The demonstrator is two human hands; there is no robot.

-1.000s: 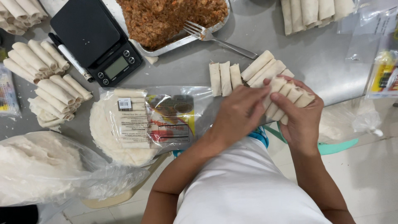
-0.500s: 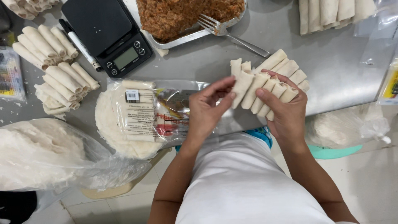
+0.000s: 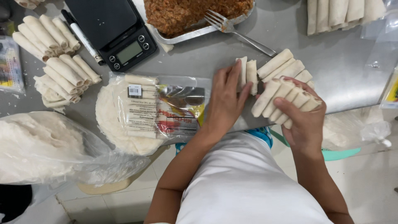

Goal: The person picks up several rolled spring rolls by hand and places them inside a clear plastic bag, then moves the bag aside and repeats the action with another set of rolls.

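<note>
Gathering the spring rolls (image 3: 284, 93) into a tidy row on the steel surface (image 3: 344, 62), the left hand (image 3: 226, 101) lies open against two upright rolls (image 3: 247, 72) while the right hand (image 3: 304, 118) curls around the near end. Pressing evenly from both sides should keep the wrappers from tearing.

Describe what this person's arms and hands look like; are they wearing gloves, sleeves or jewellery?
Both hands, the left hand and the right hand, are bare: no gloves, and no rings or watch show. The forearms are uncovered up to the elbows. The person wears a plain white cloth top; where its sleeves end is out of view.
</note>
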